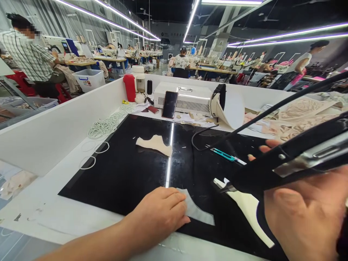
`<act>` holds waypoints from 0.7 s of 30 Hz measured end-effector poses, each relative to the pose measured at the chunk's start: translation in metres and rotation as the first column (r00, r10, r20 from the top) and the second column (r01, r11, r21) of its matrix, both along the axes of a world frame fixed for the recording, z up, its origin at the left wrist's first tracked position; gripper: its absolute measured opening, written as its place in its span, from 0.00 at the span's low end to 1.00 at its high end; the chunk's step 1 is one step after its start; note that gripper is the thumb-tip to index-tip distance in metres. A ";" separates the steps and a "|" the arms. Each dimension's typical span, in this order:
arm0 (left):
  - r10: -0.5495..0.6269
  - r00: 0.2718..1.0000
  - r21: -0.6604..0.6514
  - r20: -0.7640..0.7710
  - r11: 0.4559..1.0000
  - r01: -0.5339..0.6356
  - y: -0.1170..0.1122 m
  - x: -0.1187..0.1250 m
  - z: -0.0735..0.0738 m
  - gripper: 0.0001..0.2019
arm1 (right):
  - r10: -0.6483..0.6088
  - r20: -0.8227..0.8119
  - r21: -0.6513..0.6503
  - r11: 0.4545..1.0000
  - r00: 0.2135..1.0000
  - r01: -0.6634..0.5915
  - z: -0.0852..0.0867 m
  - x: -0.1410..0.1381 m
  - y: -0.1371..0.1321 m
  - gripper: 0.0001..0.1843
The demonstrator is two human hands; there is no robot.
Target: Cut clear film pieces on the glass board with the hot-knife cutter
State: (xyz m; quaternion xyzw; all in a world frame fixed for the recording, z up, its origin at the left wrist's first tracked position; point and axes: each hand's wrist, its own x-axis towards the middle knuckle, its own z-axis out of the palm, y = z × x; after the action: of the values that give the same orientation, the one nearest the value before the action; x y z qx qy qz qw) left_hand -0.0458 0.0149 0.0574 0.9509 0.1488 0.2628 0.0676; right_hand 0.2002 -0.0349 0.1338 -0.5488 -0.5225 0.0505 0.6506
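My left hand [160, 214] lies at the front of the black mat [122, 170], its fingers curled together over one end of a translucent grey curved piece [199, 212]. What the fingertips do underneath is hidden. In my right hand [304, 214] is a black corded hand tool [272, 163] with a metal lever and a narrow metal tip. That tip is over the upper end of a cream curved fabric piece [247, 206]; I cannot tell whether they touch. Another cream fabric piece [154, 144] lies farther back on the mat. Teal thread snips [224, 154] rest near the tool.
Behind the mat stand a white vented box [187, 98], a phone [170, 104], a red bottle [129, 88] and a white cone-shaped shade [231, 108]. Pale cord [104, 127] is heaped at left. Beige fabric [304, 116] is piled at right. The tool's black cable [261, 117] crosses the table.
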 end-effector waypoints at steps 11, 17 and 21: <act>0.015 1.000 -0.011 -0.011 1.000 -0.015 0.000 -0.001 0.001 0.12 | 0.308 -0.301 0.078 0.951 0.902 -0.299 0.003 -0.043 0.027 0.32; 0.016 1.000 0.023 0.017 1.000 -0.016 0.001 -0.001 0.003 0.12 | 0.426 -0.337 0.302 0.894 0.839 -0.333 -0.008 -0.066 0.040 0.26; 0.023 1.000 0.034 0.021 0.999 -0.024 0.000 0.000 0.004 0.13 | 0.434 -0.345 0.328 0.887 0.832 -0.326 -0.016 -0.070 0.048 0.25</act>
State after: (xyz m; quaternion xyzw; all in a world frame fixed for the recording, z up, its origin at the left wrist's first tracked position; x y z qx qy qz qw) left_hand -0.0460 0.0149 0.0610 0.9474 0.1547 0.2757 0.0495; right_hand 0.1304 0.0131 0.1183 -0.3217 -0.4758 0.2256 0.7869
